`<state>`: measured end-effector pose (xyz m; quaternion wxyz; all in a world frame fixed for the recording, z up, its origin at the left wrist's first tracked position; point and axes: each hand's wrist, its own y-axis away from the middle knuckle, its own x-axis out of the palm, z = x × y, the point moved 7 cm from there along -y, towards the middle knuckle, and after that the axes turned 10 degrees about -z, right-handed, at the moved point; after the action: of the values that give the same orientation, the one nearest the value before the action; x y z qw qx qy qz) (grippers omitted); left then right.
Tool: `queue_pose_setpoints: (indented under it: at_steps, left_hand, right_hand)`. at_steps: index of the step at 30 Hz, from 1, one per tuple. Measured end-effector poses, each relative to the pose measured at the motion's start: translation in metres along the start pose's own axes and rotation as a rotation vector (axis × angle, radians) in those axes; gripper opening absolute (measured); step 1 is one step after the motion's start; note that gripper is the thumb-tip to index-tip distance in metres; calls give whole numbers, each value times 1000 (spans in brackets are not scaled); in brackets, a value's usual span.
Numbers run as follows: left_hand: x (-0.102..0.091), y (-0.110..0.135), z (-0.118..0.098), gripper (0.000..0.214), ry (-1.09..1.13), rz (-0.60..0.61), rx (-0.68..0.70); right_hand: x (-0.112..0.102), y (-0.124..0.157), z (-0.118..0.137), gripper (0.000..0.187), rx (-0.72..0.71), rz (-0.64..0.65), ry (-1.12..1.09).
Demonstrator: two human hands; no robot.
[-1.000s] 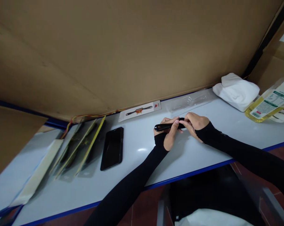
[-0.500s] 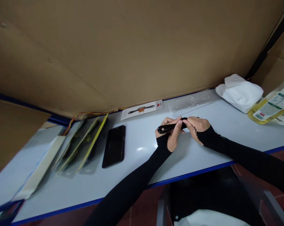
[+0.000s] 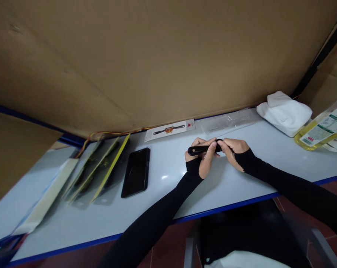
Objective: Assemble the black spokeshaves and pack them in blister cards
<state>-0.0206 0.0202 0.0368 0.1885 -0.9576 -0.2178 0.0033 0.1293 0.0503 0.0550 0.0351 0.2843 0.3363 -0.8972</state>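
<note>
Both hands grip a black spokeshave point(image 3: 198, 150) above the table. Its flat handle with a hanging hole points left out of my left hand point(image 3: 204, 156). The left thumb presses along the tool's near side, fingers behind it. My right hand point(image 3: 235, 149) is closed around the tool's middle and right part, which the fingers mostly hide. The two thumbs nearly meet at the tool's centre. Behind the hands lies a white backing card point(image 3: 170, 130) printed with a similar two-handled tool. Beside that card rests a clear plastic blister shell point(image 3: 227, 123).
A black phone point(image 3: 135, 172) lies left of the hands. Several packaged items point(image 3: 101, 171) with yellow edges lean farther left. At the right are a folded white cloth point(image 3: 285, 113) and a bottle of yellow liquid point(image 3: 319, 128). A cardboard wall point(image 3: 157, 59) rises behind the table point(image 3: 168, 208).
The view has shifted slightly. Both hands keep nearly the same grip on the spokeshave, with only slight finger movement on the right.
</note>
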Motion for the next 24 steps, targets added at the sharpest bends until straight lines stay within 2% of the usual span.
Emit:
queue_pose_setpoints:
  at_steps: [4,8,10,12,15,17,20,22,24]
  left_hand:
    - [0,-8,10,34,59,-27,-92]
    - [4,-13,21,43,129,-49,-196]
    - [8,-13,24,47,164,-21,-245]
    - [12,-12,26,49,204,22,-284]
    - [15,-11,22,49,243,106,-287]
    - [16,-12,19,46,253,161,-273]
    - [9,-19,15,46,195,164,-200]
    - [-1,-27,16,43,28,112,-96]
    - [-9,-35,22,40,-207,53,-8]
  right_hand:
    - [-12,-4,3,46,-22,-76,12]
    - [-29,-9,0,29,-85,-207,123]
    - [-26,-10,-4,43,-135,-158,148]
    - [-13,-8,-11,51,-111,11,92]
    - [8,1,-24,40,103,263,-50]
    - [13,3,-29,36,274,298,-189]
    - [8,-6,-45,39,549,159,-484]
    - [0,-16,-66,40,711,38,-625]
    - [-12,-29,-87,38,722,-61,-631]
